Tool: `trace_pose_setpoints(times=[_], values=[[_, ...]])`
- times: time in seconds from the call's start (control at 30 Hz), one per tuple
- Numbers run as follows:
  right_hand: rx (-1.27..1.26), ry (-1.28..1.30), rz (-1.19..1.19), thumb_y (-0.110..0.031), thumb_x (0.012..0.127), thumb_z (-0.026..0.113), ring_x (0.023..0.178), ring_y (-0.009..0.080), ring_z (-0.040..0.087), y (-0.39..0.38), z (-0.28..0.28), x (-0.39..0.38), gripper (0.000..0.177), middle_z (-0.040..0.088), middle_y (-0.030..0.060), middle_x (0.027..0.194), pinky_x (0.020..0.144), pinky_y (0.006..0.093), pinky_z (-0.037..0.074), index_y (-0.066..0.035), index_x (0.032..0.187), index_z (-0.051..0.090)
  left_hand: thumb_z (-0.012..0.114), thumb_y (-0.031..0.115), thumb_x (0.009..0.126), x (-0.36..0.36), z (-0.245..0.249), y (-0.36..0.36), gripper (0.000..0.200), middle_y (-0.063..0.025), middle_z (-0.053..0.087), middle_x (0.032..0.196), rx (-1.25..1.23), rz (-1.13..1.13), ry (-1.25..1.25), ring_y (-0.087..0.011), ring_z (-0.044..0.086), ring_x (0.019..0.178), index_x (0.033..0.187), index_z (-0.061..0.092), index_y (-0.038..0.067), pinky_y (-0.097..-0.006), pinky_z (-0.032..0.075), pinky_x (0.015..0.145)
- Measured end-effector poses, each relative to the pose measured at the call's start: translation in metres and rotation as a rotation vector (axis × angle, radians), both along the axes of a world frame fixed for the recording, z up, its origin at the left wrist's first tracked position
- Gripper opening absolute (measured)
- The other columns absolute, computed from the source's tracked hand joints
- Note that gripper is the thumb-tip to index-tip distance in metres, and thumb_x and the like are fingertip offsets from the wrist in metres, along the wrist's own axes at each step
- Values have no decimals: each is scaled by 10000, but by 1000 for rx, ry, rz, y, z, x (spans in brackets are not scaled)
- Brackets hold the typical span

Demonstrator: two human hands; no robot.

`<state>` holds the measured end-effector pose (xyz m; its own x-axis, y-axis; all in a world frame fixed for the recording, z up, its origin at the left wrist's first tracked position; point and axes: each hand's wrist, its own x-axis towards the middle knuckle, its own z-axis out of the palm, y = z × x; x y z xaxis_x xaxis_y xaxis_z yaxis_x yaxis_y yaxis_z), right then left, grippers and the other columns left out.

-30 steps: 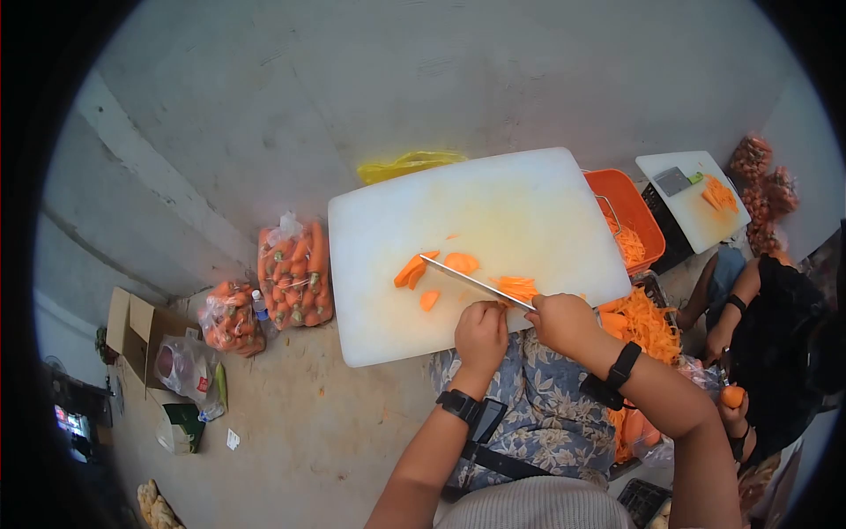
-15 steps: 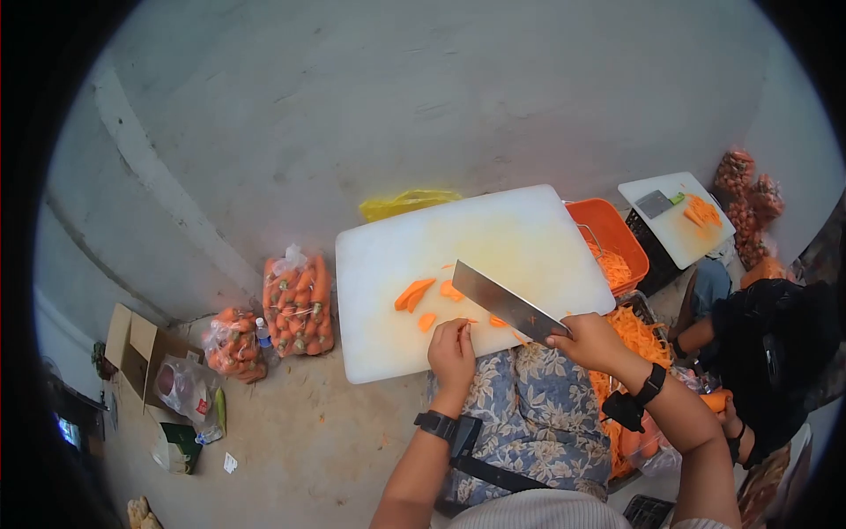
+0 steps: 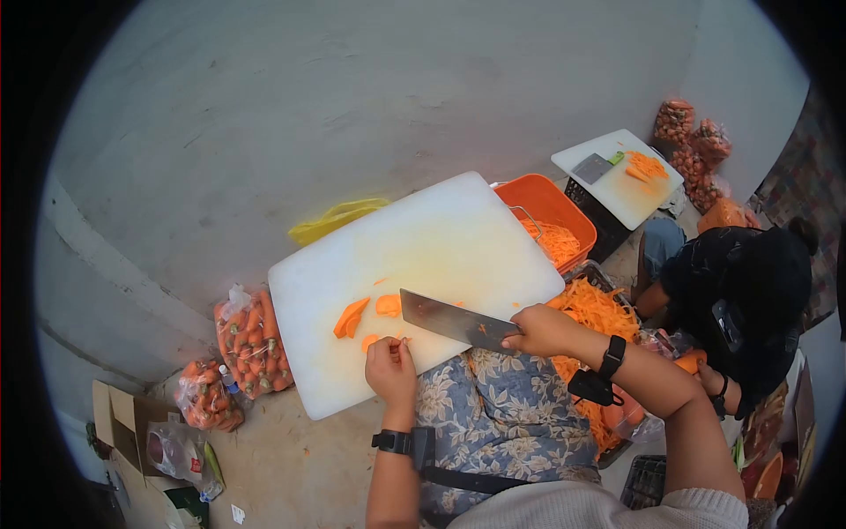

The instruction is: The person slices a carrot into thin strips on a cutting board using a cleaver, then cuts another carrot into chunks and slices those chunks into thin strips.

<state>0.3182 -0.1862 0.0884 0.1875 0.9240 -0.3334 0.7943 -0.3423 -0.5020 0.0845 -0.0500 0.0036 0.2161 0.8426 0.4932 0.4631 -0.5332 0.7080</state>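
Note:
My right hand (image 3: 539, 331) grips the handle of a cleaver (image 3: 454, 319), its wide blade slanting over the near part of a white cutting board (image 3: 432, 220). At the board's near edge, my left hand (image 3: 390, 370) is closed with fingertips pinched together. A speck of orange shows at those fingertips, too small to make out. Just beyond this hand lie a carrot wedge (image 3: 351, 318), a carrot chunk (image 3: 388, 305) close to the blade's tip, and a small carrot piece (image 3: 369, 342). The blade hides part of the board beneath it.
Bagged carrots (image 3: 253, 344) stand left of the board. To the right are an orange bucket (image 3: 539, 198) and a crate holding shredded carrot (image 3: 599, 310). Another person (image 3: 736, 291) sits at far right, near a second cutting board (image 3: 626, 196). A cardboard box (image 3: 119, 423) lies far left.
The view has turned, so the board and bags appear further left and more tilted. A carrot piece seen beside the blade's lower edge no longer shows. Both hands keep their grips.

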Motion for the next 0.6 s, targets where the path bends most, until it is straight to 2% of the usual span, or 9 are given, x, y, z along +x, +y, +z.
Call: trace_pose_setpoints(times=[0.17, 0.23, 0.27, 0.3, 0.37, 0.4, 0.43, 0.53, 0.6], values=[[-37, -11, -66, -337, 844, 693, 865, 378, 654, 0, 6, 12, 391, 673, 242, 905, 755, 448, 504, 34, 967, 689, 688, 77, 838, -1, 3, -2, 101, -88, 599, 783, 49, -15, 32, -211, 619, 617, 825, 600, 28, -320, 510, 585], [54, -26, -107, -330, 837, 696, 904, 374, 652, -3, -4, 28, 397, 672, 243, 920, 771, 454, 502, 36, 991, 686, 678, 61, 839, -2, 0, -2, 81, -87, 602, 790, 49, -20, 55, -209, 623, 628, 841, 604, 28, -315, 516, 595], [112, -63, -140, -310, 839, 692, 811, 351, 671, -6, -7, 34, 388, 669, 234, 841, 714, 439, 513, 51, 978, 678, 678, 61, 839, -2, -1, -2, 81, -87, 602, 790, 53, -18, 56, -209, 623, 628, 841, 604, 28, -315, 516, 595], [118, -63, -137, -310, 839, 692, 811, 351, 671, -6, -2, 40, 388, 669, 234, 841, 714, 439, 513, 51, 978, 678, 680, 65, 838, -2, -2, -3, 87, -95, 598, 798, 57, -24, 49, -219, 613, 630, 845, 605, 21, -320, 508, 594], [-26, 116, -382, -302, 842, 689, 682, 321, 672, -4, 12, 53, 382, 660, 210, 754, 644, 412, 519, 66, 944, 670, 681, 69, 837, -4, -4, -2, 94, -103, 594, 805, 70, -23, 40, -230, 603, 632, 849, 605, 15, -326, 500, 594], [-7, 161, -435, -295, 846, 687, 582, 303, 653, -4, 6, 67, 380, 652, 184, 700, 597, 388, 519, 75, 928, 662, 677, 64, 839, -4, -6, -2, 87, -103, 594, 806, 62, -35, 32, -226, 604, 635, 857, 607, 15, -325, 503, 595], [1, 162, -428, -295, 846, 687, 582, 303, 653, -3, 6, 79, 380, 652, 184, 700, 597, 388, 519, 75, 928, 662, 673, 59, 840, -5, -6, -1, 81, -103, 593, 808, 54, -45, 24, -223, 604, 638, 865, 609, 15, -325, 506, 596], [29, 1, -530, -296, 857, 669, 680, 335, 677, 0, 1, 112, 373, 675, 205, 769, 648, 410, 528, 71, 923, 666, 659, 42, 847, -5, -1, -4, 67, -103, 596, 819, 13, -70, -16, -215, 608, 649, 883, 612, 11, -318, 511, 600], [212, -395, -577, -300, 866, 648, 786, 373, 679, 1, -7, 126, 365, 677, 241, 840, 697, 443, 524, 62, 903, 673, 655, 39, 851, -8, -4, -3, 64, -103, 597, 821, 51, -65, -4, -212, 610, 653, 889, 613, 11, -307, 511, 602]])
